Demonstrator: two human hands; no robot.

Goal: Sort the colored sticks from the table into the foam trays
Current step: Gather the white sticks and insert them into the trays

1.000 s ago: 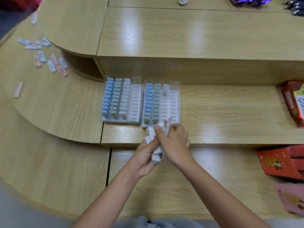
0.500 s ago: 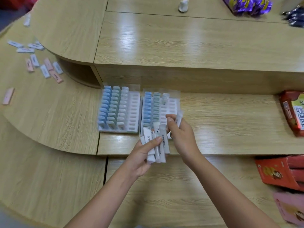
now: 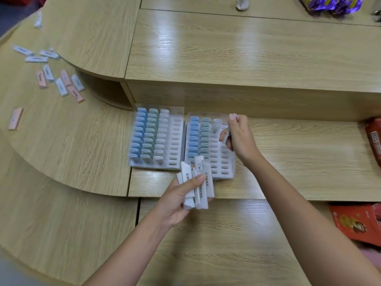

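Note:
Two white foam trays lie side by side on the lower desk. The left tray (image 3: 177, 141) holds rows of blue, green and white sticks. The right tray (image 3: 224, 164) holds blue and green rows and a few white ones. My left hand (image 3: 177, 201) grips a fanned bunch of white sticks (image 3: 201, 182) just in front of the right tray. My right hand (image 3: 237, 135) hovers over the right tray's far right part, its fingers curled round one white stick (image 3: 226, 135).
Loose pink and white sticks (image 3: 61, 81) lie scattered on the curved desk at the far left. A raised shelf (image 3: 247, 54) runs behind the trays. Red packets (image 3: 374, 137) and a red box (image 3: 358, 223) sit at the right edge.
My right hand has drawn one white stick out of the bunch and carried it forward over the right tray. My left hand stays in place with the bunch.

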